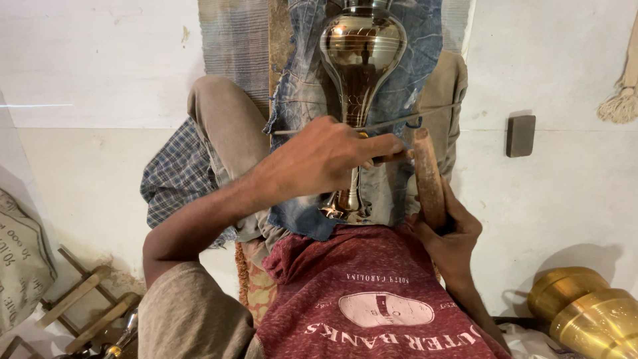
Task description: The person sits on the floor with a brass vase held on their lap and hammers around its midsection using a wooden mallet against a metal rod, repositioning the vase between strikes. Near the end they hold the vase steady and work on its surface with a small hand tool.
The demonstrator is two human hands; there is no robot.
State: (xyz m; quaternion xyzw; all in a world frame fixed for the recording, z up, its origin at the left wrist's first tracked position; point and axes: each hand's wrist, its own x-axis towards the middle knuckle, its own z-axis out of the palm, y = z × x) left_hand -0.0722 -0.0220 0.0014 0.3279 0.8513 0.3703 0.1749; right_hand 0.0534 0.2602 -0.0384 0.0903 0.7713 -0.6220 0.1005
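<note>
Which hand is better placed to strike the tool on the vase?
Right, probably. The right hand grips the wooden mallet upright just beside the vase. The left hand is busy pinching the thin tool against the vase's neck.

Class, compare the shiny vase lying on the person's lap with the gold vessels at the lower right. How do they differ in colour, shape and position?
The vase is dark and mirror-polished with fine pale rings; the gold vessels are yellow and satiny. The vase has a bulbous body narrowing to a slim neck; the gold vessels look squat and rounded. The vase lies along the lap on denim cloth, under the left hand; the gold vessels sit aside, untouched. Both are gleaming metalware.
</note>
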